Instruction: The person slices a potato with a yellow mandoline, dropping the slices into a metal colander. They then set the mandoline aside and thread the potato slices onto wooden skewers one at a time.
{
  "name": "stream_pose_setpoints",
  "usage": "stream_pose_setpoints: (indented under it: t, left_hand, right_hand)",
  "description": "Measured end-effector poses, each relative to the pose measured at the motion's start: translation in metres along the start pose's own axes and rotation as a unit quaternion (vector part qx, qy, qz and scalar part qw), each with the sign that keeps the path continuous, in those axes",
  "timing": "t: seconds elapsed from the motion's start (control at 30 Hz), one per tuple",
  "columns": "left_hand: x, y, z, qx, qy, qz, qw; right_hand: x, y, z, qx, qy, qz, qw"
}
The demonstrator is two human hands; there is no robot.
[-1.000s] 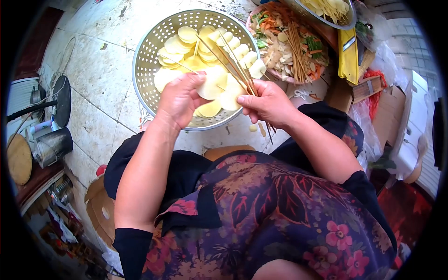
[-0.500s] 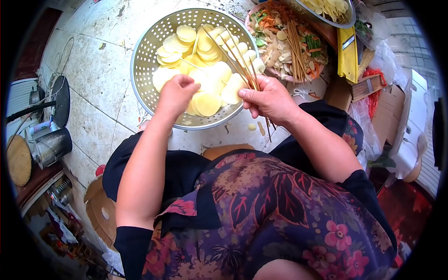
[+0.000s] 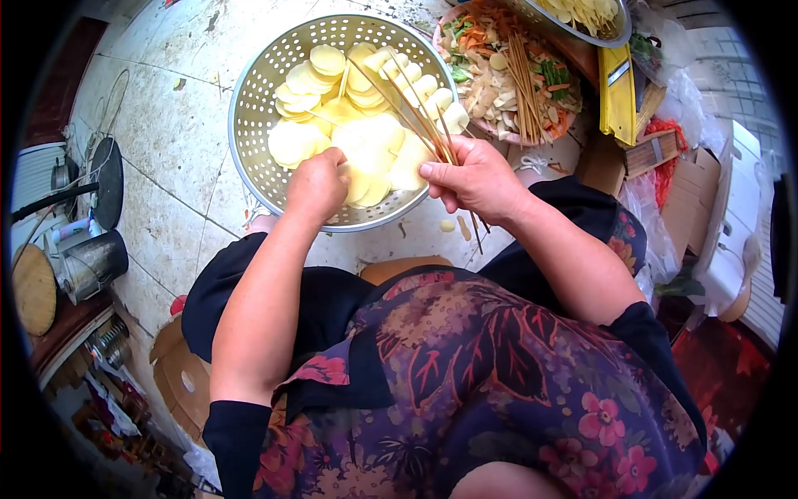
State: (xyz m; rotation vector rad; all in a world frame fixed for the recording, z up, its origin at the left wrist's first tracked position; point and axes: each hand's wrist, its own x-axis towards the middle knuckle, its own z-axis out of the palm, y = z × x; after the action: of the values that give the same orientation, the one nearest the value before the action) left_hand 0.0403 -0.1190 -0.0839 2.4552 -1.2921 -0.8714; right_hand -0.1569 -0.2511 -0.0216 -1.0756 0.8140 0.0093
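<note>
A metal colander (image 3: 252, 100) holds a pile of thin, pale yellow potato slices (image 3: 317, 79), some of them threaded on sticks. My left hand (image 3: 317, 186) is closed at the near side of the pile, its fingertips pinching potato slices and partly hidden behind them. Over the colander's right rim, my right hand (image 3: 480, 179) grips a bundle of thin wooden skewers (image 3: 434, 133), their ends pointing up and left across the slices. A row of threaded slices (image 3: 424, 86) lies just beyond the bundle.
To the right, a pink tray (image 3: 499, 133) holds cut mixed vegetables with more skewers (image 3: 524, 83) on top. Another metal bowl (image 3: 615, 37) of slices sits behind it, near a yellow slicer (image 3: 617, 96). Scraps lie on the tiled floor (image 3: 158, 141); a cardboard box (image 3: 170, 374) stands at left.
My left hand has come down and slightly toward me, onto the near slices, and its fingers have closed there. The right hand keeps its hold on the skewers, almost still.
</note>
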Motion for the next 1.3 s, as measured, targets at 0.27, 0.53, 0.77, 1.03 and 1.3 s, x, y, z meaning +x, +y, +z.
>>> stream_pose_setpoints:
  t: [0.27, 0.53, 0.77, 1.03, 1.3]
  left_hand:
    - [0.016, -0.005, -0.045, -0.444, 0.072, -0.170, 0.877]
    - [0.022, -0.036, -0.075, -0.728, 0.165, -0.113, 0.656]
    - [0.022, -0.038, -0.080, -0.734, 0.196, -0.094, 0.644]
    - [0.018, -0.035, -0.085, -0.668, 0.147, -0.089, 0.724]
    - [0.012, -0.018, -0.080, -0.636, 0.147, -0.125, 0.747]
  right_hand:
    - [-0.003, -0.002, 0.002, -0.032, -0.011, 0.021, 0.999]
    - [-0.009, -0.007, 0.002, -0.041, -0.019, 0.025, 0.999]
    - [-0.008, -0.006, 0.002, -0.045, -0.021, 0.021, 0.999]
    - [-0.007, -0.005, -0.001, -0.040, -0.016, 0.025, 0.999]
    - [-0.008, -0.004, 0.000, -0.036, -0.027, 0.016, 0.999]
